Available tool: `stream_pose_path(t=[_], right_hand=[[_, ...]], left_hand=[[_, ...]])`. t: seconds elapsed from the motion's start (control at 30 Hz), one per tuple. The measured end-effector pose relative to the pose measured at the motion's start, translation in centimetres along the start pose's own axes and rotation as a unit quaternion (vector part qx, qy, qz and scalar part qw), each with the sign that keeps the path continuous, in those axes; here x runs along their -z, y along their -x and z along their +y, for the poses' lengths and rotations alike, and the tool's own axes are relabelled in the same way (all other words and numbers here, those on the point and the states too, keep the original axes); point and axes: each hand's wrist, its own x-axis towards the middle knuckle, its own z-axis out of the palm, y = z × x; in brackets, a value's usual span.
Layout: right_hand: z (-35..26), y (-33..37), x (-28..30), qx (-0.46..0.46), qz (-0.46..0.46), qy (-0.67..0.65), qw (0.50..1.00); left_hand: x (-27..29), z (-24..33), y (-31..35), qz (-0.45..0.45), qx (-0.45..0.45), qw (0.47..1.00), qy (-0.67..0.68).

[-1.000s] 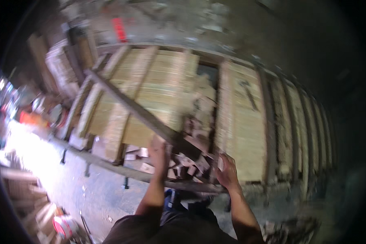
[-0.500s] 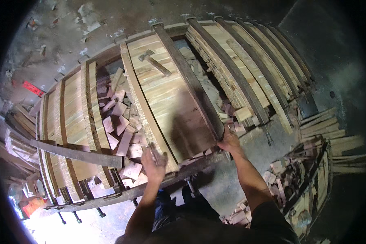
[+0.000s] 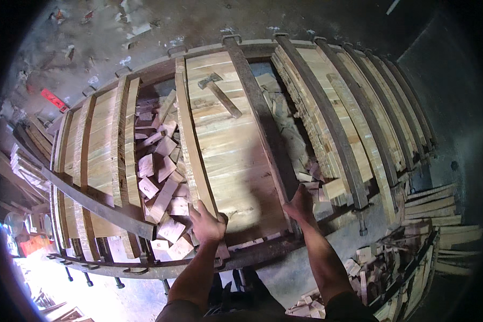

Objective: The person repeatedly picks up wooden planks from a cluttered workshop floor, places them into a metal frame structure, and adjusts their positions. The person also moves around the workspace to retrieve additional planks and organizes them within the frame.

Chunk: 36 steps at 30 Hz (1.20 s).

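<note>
Clasping bar: right hand; left hand part-open on strip.

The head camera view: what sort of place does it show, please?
Most likely a woodworking workshop, judging by the pale wooden panels, the hammer lying on one of them, and the loose wood blocks piled nearby.

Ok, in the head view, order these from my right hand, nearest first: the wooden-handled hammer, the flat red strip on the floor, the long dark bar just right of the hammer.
From your right hand:
1. Long dark bar, near end at the hand.
2. Wooden-handled hammer, up and left.
3. Flat red strip, far left.
</note>
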Motion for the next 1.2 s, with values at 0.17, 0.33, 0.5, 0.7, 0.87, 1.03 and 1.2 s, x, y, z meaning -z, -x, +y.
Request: stream_pose_path(t=[0.17,0.33,0.5,0.7,0.87,1.03,1.2], right_hand=[[-4.3,-2.2,6.2,-0.054,-0.049,-0.051,0.996],[-4.5,2.1,10.8,-0.034,-0.052,-0.043,0.997],[-4.3,15.4,14.4,-0.075,-0.121,-0.119,0.983],[-2.4,32.2,15.7,-0.11,-0.145,-0.14,0.973],[-3.9,33.5,12.8,-0.046,-0.126,-0.134,0.982],[-6.8,32.4,10.5,0.008,-0.121,-0.136,0.983],[-11.3,33.1,9.4,0.059,-0.139,-0.13,0.98]], left_hand=[[0.7,-0.3,0.0,-0.024,0.025,0.999,0.016],[-0.1,-0.8,-0.1,0.0,0.005,1.0,-0.019],[1.4,0.3,0.6,0.021,0.022,0.999,0.028],[-4.9,5.1,4.7,-0.006,-0.124,0.91,0.395],[-2.5,10.9,11.8,-0.415,0.056,0.514,0.749],[2.5,11.7,15.8,-0.432,0.254,0.55,0.668],[5.4,7.0,15.4,-0.423,0.258,0.591,0.636]])
